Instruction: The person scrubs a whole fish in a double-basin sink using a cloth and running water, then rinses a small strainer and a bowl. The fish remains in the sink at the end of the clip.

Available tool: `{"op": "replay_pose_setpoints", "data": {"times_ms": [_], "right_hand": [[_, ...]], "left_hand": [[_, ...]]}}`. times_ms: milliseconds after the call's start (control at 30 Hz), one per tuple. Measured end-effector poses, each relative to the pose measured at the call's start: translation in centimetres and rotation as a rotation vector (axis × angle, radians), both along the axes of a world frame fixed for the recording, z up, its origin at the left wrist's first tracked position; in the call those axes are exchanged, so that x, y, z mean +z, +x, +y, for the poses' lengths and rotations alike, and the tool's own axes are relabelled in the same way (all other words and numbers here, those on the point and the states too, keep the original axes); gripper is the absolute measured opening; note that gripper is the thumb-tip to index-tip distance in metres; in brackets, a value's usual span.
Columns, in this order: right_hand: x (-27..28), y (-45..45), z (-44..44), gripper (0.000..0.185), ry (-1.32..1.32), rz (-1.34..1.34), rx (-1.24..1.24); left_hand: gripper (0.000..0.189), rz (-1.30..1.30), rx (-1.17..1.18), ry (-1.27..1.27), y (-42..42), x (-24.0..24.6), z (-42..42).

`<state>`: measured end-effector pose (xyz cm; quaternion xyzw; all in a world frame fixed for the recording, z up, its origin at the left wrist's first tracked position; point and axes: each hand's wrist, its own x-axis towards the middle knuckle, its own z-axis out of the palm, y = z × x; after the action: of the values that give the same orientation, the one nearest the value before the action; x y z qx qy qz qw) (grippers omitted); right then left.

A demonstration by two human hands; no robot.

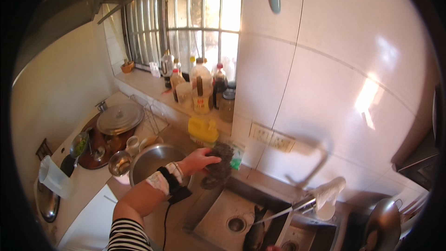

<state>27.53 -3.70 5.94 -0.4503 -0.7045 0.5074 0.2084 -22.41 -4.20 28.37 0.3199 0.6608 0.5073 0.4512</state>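
Observation:
My left hand [199,163] reaches over the counter behind the sink, its thumb and fingers around a dark, shaggy scourer [223,164]; the far fingers are partly hidden. At the bottom edge, a small reddish patch that looks like part of my right hand [274,248] shows; the rest is out of view. In the steel sink [217,212], a dark whole fish [256,233] lies beside the drain. A thin stream of water [273,215] runs from the faucet [303,204] over the larger basin. Cloth is wrapped around the faucet.
Left of my forearm stands a large steel bowl [153,157]. A yellow jug [204,130] is behind my hand, below bottles [202,83] on the windowsill. A lidded pan [120,118] and a bowl of greens [80,144] sit farther left. A wok [385,219] is at right.

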Motion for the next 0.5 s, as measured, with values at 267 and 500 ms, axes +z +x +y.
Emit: {"op": "replay_pose_setpoints", "data": {"times_ms": [267, 500], "right_hand": [[4.4, 2.2, -5.9, 0.022, 0.261, -0.258, -0.032], [5.7, -1.3, -4.5, 0.023, 0.261, -0.212, -0.063]], "left_hand": [[0.035, -0.016, 0.077, -0.016, -5.9, 2.1, -2.9], [0.038, 0.084, 0.061, -0.066, -8.4, 6.5, -7.8]]}}
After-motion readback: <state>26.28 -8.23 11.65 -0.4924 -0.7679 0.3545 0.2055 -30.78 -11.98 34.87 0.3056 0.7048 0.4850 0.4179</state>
